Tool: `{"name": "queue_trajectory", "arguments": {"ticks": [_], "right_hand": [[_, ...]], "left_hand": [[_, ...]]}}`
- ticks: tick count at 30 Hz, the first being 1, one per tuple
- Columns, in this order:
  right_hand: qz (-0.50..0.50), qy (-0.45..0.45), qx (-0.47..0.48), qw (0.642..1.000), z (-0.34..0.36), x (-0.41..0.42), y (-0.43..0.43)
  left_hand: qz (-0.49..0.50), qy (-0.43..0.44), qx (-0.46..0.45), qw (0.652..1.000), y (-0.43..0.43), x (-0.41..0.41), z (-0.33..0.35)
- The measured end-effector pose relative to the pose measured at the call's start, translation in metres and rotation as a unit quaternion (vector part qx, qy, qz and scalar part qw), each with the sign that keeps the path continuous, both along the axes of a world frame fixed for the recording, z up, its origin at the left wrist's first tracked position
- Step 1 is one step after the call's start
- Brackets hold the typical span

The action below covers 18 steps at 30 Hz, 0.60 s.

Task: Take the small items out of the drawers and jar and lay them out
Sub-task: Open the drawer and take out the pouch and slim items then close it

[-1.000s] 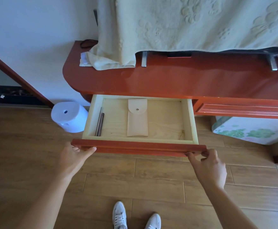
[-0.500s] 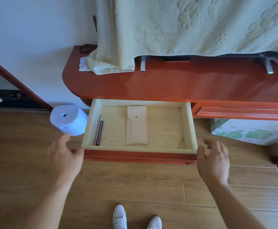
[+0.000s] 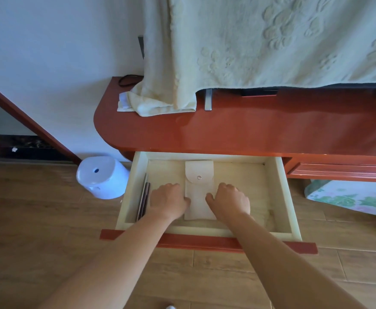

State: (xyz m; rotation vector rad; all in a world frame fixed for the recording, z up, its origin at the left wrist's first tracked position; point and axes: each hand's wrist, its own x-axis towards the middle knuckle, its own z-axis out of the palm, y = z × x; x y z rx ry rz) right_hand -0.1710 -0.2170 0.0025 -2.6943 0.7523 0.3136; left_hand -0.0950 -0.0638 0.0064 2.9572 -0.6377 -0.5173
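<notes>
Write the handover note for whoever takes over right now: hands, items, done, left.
Hands: left hand and right hand both in the open drawer, flanking the beige snap pouch, thumbs at its edges; a grip is not clear.
Along the drawer's left wall lie slim dark sticks.
Done: drawer open.
Left: lift out pouch and sticks, lay them out; no jar in view.

Drawer open-topped; sticks hug L wall; R half free.

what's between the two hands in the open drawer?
The beige snap pouch lies flat between the left hand and the right hand, with both thumbs at its side edges. This shows in the head view.
</notes>
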Motion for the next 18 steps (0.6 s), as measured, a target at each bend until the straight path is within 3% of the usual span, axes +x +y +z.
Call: {"name": "queue_trajectory", "arguments": {"ticks": [4, 12, 18], "right_hand": [[-0.021, 0.033, 0.013, 0.999, -0.012, 0.01, 0.011], [-0.107, -0.002, 0.147, 0.983, -0.016, 0.016, 0.01], [-0.179, -0.064, 0.222, 0.956, 0.01, 0.008, 0.0]], "left_hand": [[0.048, 0.045, -0.032, 0.997, -0.008, -0.001, -0.007], [0.124, 0.101, -0.12, 0.98, -0.019, -0.004, -0.016], [0.23, 0.152, -0.239, 0.931, -0.019, -0.007, 0.002]]}}
